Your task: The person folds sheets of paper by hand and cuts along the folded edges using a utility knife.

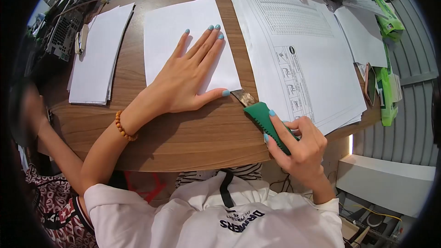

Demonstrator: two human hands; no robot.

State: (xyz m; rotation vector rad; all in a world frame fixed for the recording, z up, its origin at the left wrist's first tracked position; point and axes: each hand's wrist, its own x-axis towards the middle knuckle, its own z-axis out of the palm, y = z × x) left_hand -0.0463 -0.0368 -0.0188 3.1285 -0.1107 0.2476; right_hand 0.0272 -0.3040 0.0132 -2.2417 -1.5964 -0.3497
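My left hand (188, 76) lies flat with its fingers spread on a blank white sheet (165, 27), its thumb near the sheet's lower right corner. My right hand (301, 144) is wrapped round the green handle (266, 121) of a knife-like tool. The tool's dark, worn metal blade (244, 97) points up and left, its tip at the corner of the sheet, close to my left thumb. Whether the tip lies under the paper is too small to tell.
On the right is a large stack of printed sheets (294, 32). A smaller paper stack (98, 59) with a stapler-like object (81, 39) lies left. Green packaging (388, 96) and a phone (369, 84) are at the right edge. Another person's arm (57, 142) is at the left.
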